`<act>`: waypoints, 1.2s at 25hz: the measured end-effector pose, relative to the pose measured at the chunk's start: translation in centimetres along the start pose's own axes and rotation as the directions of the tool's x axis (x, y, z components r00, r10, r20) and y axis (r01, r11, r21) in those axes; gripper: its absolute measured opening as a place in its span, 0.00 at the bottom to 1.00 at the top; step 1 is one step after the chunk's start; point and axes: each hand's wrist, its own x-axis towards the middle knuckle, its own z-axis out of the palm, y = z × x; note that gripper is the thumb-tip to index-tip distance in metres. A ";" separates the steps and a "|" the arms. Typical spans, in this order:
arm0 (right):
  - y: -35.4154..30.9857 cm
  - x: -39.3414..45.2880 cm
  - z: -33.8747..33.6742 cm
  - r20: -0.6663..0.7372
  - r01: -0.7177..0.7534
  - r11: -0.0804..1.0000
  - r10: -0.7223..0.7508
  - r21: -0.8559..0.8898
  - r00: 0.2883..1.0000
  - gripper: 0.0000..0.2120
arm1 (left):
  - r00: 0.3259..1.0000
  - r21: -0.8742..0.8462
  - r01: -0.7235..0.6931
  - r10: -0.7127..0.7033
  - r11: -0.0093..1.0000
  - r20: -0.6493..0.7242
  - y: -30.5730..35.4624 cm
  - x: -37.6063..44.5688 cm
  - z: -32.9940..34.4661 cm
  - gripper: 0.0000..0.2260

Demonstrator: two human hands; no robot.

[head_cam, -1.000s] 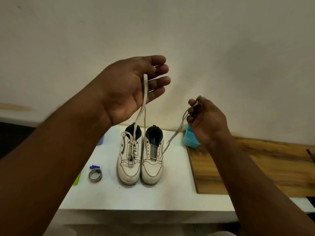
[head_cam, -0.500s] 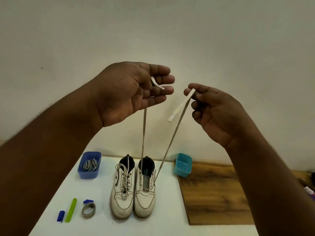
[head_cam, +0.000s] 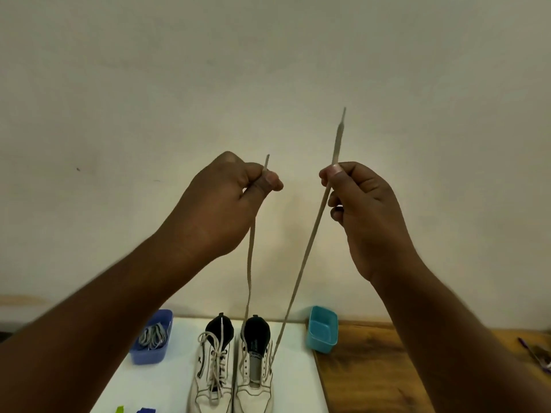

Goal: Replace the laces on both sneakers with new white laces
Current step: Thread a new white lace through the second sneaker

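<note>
Laces are the business here, and the one in play is a single lace held up high in front of the person, both ends raised, its two strands running down to the right-hand sneaker on the white table. Closest to me, the left hand has thumb and forefinger pinched on one end with only a short tip poking above, the other fingers curled in; the right hand pinches the other strand lower on its length, so a long stiff tail stands above its thumb. That looks uneven to my eye, and if lacing starts like this one side may run out early. The left strand hangs with a slack wave while the right one is taut, so a harder tug on the right could drag the lace through the bottom eyelets, or tip the light shoe toward its neighbour. Further down, the left-hand sneaker stands touching it, fully laced with what may be its old lace, so I judge the job less than half done. Beyond, a blue tub with bundled laces sits to the left by the wall, and a teal tub, seemingly empty, to the right at the edge of a wooden board; a swinging tail could snag either.
</note>
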 end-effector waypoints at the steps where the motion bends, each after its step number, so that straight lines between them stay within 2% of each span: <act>1: -0.3 0.1 0.4 0.012 0.007 1.000 -0.007 0.005 1.000 0.09 | 1.000 -0.094 0.013 -0.015 0.995 -0.016 0.1 0.2 0.2 0.13; 4: -0.8 -0.1 1.6 0.061 0.032 0.999 -0.033 0.005 0.998 0.09 | 0.994 -0.497 0.096 -0.112 0.862 -0.003 0.8 0.6 0.9 0.10; 7: -0.7 -0.3 2.7 0.066 0.106 0.994 -0.104 -0.037 0.992 0.09 | 0.980 -0.627 0.160 -0.197 0.762 0.012 1.2 1.0 1.1 0.08; 11: -0.5 -0.5 3.1 0.084 0.142 0.987 -0.136 -0.074 0.987 0.09 | 0.970 -0.685 0.183 -0.243 0.705 0.009 1.4 1.4 1.0 0.05; 16: -0.1 -0.7 3.1 0.103 0.118 0.988 -0.108 -0.097 0.989 0.09 | 0.958 -0.744 0.256 -0.267 0.617 0.109 1.4 1.4 1.0 0.16; 21: 0.5 -0.8 3.1 0.118 0.102 0.989 -0.089 -0.111 0.989 0.09 | 0.946 -0.792 0.301 -0.272 0.530 0.178 1.0 1.4 1.2 0.15; 24: 1.0 -0.7 3.0 0.124 0.092 0.988 -0.076 -0.124 0.989 0.09 | 0.950 -0.792 0.295 -0.250 0.535 0.185 0.6 1.5 1.2 0.13; 27: 1.5 -0.8 2.9 0.126 0.128 0.983 -0.112 -0.131 0.986 0.09 | 0.958 -0.755 0.264 -0.256 0.600 0.131 0.3 1.6 1.2 0.07; 30: 2.9 -1.1 2.2 0.136 0.180 0.964 -0.155 -0.197 0.979 0.10 | 0.967 -0.736 0.226 -0.238 0.638 0.091 0.7 1.7 1.2 0.06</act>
